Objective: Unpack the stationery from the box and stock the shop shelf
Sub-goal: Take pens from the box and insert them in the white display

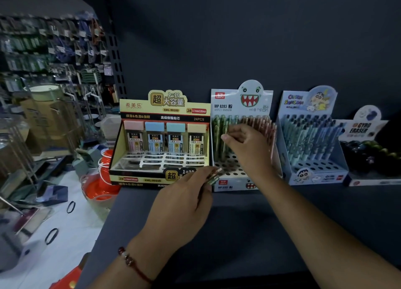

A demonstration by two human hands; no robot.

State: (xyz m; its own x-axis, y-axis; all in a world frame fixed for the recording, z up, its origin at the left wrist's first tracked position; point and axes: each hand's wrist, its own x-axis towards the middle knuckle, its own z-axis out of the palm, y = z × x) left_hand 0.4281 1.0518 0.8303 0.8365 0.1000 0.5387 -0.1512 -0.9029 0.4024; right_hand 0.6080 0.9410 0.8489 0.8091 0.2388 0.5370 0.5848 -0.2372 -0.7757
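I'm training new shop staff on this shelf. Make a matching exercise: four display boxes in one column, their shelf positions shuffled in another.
Things:
1. Lead box
2. Monster pencil box
3. Cartoon pencil box
4. Eraser box

Places:
A. far right
B. under the right hand
C. far left
D. second from right

Pairs: 1-C, 2-B, 3-D, 4-A

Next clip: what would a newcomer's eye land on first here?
Probably the two hands at centre: the right hand reaches into the monster-face pencil display, fingers among its upright pencils, while the left hand holds a small bundle of pencils just in front. Next, the yellow lead-refill box to the left, and the cartoon pen display and Gyro Eraser box to the right.
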